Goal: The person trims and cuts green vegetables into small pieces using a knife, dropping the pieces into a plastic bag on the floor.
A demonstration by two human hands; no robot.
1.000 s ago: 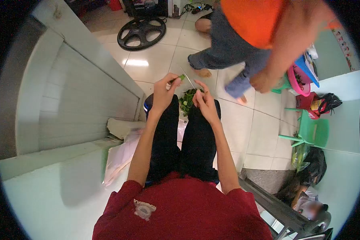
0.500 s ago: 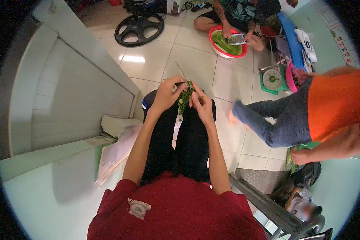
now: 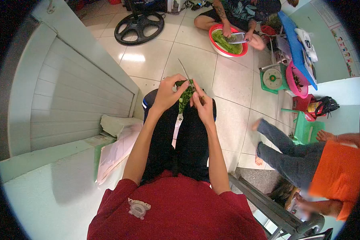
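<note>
Between my knees lies a heap of chopped green pieces (image 3: 184, 100). Above it my left hand (image 3: 167, 94) grips a dark green vegetable (image 3: 180, 83). My right hand (image 3: 202, 104) is closed round the handle end of a knife (image 3: 183, 68), whose thin blade points up and away from me. The blade crosses beside the vegetable's right end, where the fingertips of both hands nearly meet. Whatever holds the green pieces is hidden by my legs and hands.
A seated person (image 3: 250, 16) works a grater over a red-rimmed basin (image 3: 245, 51). A person in orange (image 3: 336, 172) is at the right, near a green chair (image 3: 310, 130). A scale (image 3: 273, 79), pink basin (image 3: 289, 82) and black wheel-shaped base (image 3: 139, 30) stand on the floor.
The person in orange has moved from the upper middle to the lower right, uncovering the seated person. My hands have come closer together, bringing the knife against the vegetable.
</note>
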